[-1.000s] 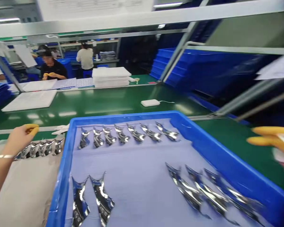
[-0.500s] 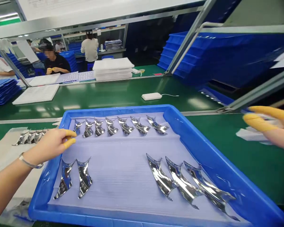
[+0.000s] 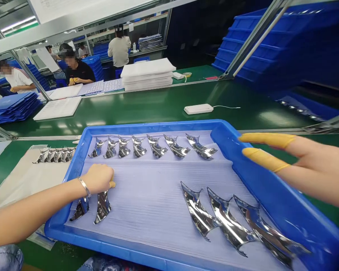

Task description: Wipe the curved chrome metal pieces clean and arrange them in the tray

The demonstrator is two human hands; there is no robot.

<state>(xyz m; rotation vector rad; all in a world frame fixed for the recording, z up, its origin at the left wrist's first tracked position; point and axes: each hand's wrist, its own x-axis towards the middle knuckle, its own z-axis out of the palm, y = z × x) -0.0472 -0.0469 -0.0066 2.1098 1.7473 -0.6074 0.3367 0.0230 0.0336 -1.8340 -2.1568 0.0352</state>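
A blue tray lined with pale sheeting holds curved chrome pieces. My left hand, wearing yellow finger cots, is closed at the upper end of one chrome piece in the near left of the tray. That end is hidden under my fingers. Partly behind my wrist lies another chrome piece. Several more form a back row, including a middle chrome piece, and three lie at the near right, one being a longer chrome piece. Over the tray's right rim my right hand holds nothing, its yellow-covered fingers apart.
More chrome pieces sit on a pale sheet left of the tray. Behind are a white device with a cord, stacked white sheets and stacked blue trays. Co-workers sit and stand beyond the metal frame.
My left hand has moved from the tray's back left down to the near-left chrome piece and closed. My right hand has come left toward the tray's rim. The view has shifted right.
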